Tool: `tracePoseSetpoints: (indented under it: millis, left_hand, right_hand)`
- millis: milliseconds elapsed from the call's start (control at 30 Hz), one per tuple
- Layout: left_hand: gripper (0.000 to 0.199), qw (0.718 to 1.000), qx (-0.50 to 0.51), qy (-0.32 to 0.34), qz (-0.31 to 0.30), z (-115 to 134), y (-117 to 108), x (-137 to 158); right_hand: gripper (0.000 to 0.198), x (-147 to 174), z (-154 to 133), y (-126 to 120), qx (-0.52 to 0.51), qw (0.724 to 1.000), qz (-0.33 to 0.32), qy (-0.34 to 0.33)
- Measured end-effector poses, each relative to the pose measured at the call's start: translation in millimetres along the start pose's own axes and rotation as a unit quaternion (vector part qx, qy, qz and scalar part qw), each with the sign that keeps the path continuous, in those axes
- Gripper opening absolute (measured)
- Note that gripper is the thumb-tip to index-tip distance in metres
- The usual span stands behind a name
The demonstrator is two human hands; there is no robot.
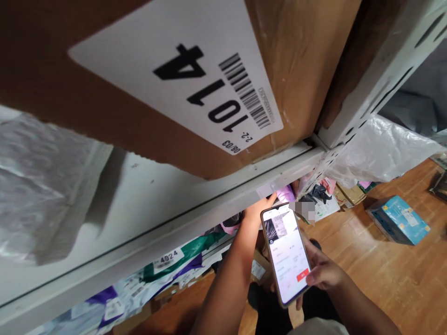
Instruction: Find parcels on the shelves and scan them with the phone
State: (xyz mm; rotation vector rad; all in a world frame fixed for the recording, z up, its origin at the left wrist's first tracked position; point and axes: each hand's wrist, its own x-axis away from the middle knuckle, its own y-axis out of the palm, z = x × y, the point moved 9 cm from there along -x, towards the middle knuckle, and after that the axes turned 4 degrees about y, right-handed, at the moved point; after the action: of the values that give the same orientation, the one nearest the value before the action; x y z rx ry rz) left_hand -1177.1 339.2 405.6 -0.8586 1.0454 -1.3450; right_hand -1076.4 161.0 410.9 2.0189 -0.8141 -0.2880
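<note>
My right hand (326, 272) is wrapped around a smartphone (284, 256). The phone's lit screen faces me, with a picture of a label at its top. My thumb lies at the screen's lower right edge, by a red button. Beyond the phone, my left hand (260, 208) reaches in under the white shelf (223, 197). It is close to a purple parcel (285, 193) lit by a bright light. The phone and the shelf edge hide most of its fingers, so I cannot see whether it holds anything.
A large cardboard box (300, 70) labelled 1014 sits on the upper shelf, close to my head. Beside it lies a clear plastic-wrapped package (45, 186). Several bagged parcels, one green (206, 244), fill the level below. A blue box (401, 218) stands on the wooden floor.
</note>
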Motion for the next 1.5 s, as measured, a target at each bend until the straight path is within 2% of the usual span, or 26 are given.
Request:
tracePoseSetpoints:
  millis: [167, 400, 833, 1067, 1267, 1500]
  left_hand:
    - [0.05, 0.998, -0.04, -0.029, -0.047, 3.4, -2.1, 1.0]
    - [0.051, 0.997, -0.064, -0.038, -0.031, 9.4, -12.5, -0.6]
    - [0.049, 0.998, -0.057, -0.002, 0.003, 8.9, -9.8, 1.4]
    - [0.048, 0.998, -0.051, 0.021, 0.022, 13.0, -14.4, 4.2]
    - [0.047, 0.998, -0.066, 0.015, 0.015, 11.8, -12.4, 5.2]
    - [0.043, 0.997, -0.075, 0.015, 0.005, 13.2, -14.0, 4.0]
  right_hand:
    - [0.119, 2.1, -6.0, -3.4, 0.076, 0.996, 0.034, -0.015]
    - [0.114, 5.2, -7.0, -2.5, 0.122, 0.992, 0.041, -0.011]
    - [0.103, 12.4, -15.1, 7.0, 0.125, 0.991, 0.032, -0.039]
    - [0.106, 12.8, -12.8, 3.2, 0.134, 0.987, 0.079, -0.032]
    - [0.097, 12.0, -14.3, -1.0, 0.14, 0.982, 0.115, -0.053]
    - [0.109, 19.0, -12.8, -3.0, 0.115, 0.987, 0.094, -0.055]
